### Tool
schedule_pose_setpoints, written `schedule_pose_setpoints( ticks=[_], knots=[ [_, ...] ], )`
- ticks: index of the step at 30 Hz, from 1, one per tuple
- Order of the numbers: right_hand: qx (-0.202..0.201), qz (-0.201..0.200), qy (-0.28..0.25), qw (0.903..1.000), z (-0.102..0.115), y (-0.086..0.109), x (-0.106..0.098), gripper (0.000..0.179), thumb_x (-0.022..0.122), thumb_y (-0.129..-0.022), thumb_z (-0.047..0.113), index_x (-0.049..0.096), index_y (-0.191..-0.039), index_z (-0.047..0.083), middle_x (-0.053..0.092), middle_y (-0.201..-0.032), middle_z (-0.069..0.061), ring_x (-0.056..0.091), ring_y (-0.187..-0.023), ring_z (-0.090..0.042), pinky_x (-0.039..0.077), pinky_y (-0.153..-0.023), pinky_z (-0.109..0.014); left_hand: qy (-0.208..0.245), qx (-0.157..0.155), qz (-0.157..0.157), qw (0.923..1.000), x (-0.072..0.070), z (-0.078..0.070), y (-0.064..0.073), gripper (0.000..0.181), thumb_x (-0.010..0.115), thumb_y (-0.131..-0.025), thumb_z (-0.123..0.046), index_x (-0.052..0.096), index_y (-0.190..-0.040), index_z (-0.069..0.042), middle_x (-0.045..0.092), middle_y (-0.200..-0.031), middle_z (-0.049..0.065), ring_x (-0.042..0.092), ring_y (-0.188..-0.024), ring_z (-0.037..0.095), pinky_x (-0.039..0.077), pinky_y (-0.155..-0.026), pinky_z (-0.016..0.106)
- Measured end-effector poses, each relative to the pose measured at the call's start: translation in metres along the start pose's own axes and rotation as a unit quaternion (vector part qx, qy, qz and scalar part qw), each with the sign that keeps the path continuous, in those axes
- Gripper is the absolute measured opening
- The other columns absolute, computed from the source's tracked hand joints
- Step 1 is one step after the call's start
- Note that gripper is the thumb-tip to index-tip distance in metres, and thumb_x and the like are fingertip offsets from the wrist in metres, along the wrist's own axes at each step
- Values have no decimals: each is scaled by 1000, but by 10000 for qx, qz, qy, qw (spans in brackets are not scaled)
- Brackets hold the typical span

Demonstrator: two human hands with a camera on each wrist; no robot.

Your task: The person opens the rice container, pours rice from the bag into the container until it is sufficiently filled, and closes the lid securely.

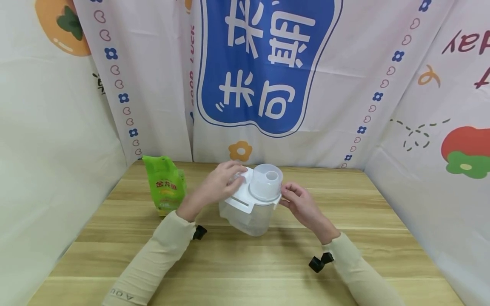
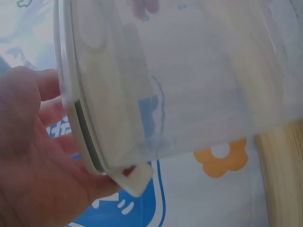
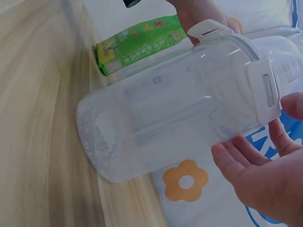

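A clear plastic food storage container (image 1: 250, 221) stands on the table, with a small layer of whitish grains (image 3: 102, 135) at its bottom. Its white lid (image 1: 246, 196) carries an upturned translucent measuring cup (image 1: 266, 182). From the left, my left hand (image 1: 223, 180) grips the lid, its fingers bent over the top and edge; beside them a white side latch (image 2: 135, 182) sticks outward in the left wrist view. My right hand (image 1: 302, 204) holds the lid's right edge between thumb and finger, near another latch (image 3: 267, 92). Its other fingers lie close to the container wall.
A green printed bag (image 1: 165, 187) stands left of the container, behind my left forearm. The wooden table (image 1: 237, 272) meets a printed cloth backdrop (image 1: 164, 106) at the back, with white cloth walls on both sides.
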State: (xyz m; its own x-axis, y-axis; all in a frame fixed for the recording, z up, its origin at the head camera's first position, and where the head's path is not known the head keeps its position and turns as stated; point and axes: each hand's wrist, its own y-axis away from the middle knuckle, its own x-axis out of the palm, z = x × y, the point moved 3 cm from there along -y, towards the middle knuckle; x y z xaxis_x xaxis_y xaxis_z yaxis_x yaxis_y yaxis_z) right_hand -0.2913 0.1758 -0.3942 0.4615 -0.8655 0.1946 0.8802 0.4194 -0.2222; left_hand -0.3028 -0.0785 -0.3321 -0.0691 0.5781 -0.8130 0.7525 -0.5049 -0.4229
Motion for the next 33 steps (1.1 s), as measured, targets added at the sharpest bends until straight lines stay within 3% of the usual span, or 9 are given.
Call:
schedule_pose_setpoints(
  ticks=[7,9,13,19,25,33],
  knots=[
    [-117,226,-190,9995,-4,1,-2,11,53,-101,9,61,-97,14,60,-102,6,61,-100,-5,54,-94,-27,-484,-776,-102,9958,10,-16,-2,35,52,-100,-36,62,-124,-11,49,-145,15,37,-140,42,30,-115,61],
    [-131,255,-191,9994,-5,1,-2,11,53,-100,8,61,-96,14,59,-102,6,61,-100,-5,54,-94,-27,-591,-839,-161,9946,12,-18,-3,33,52,-100,-34,62,-122,-11,49,-145,18,36,-140,44,28,-116,62],
    [-157,306,6,9994,-5,2,-2,10,54,-100,7,60,-96,13,58,-101,5,60,-98,-5,54,-93,-25,-727,-628,-302,9949,16,-17,-7,28,53,-99,-29,63,-118,-11,53,-141,17,39,-138,43,26,-117,60],
    [-209,445,439,9978,-5,5,0,9,53,-99,6,60,-98,12,60,-99,5,60,-99,-6,52,-96,-25,-434,-161,-354,9983,17,-5,-14,26,57,-96,-25,66,-116,-11,59,-136,14,41,-137,43,29,-115,61],
    [-185,493,552,9971,-4,9,5,8,54,-99,5,58,-96,12,58,-111,5,57,-112,-6,51,-98,-25,-123,-77,-64,9999,14,4,-17,29,58,-96,-27,66,-120,-13,56,-141,11,39,-139,38,30,-114,62],
    [-195,404,714,9964,-5,10,8,6,56,-98,7,57,-94,11,57,-116,4,54,-119,-5,52,-97,-24,41,-4,88,10000,13,8,-18,31,58,-96,-27,65,-123,-13,55,-142,9,41,-138,33,32,-114,60]
  ],
)
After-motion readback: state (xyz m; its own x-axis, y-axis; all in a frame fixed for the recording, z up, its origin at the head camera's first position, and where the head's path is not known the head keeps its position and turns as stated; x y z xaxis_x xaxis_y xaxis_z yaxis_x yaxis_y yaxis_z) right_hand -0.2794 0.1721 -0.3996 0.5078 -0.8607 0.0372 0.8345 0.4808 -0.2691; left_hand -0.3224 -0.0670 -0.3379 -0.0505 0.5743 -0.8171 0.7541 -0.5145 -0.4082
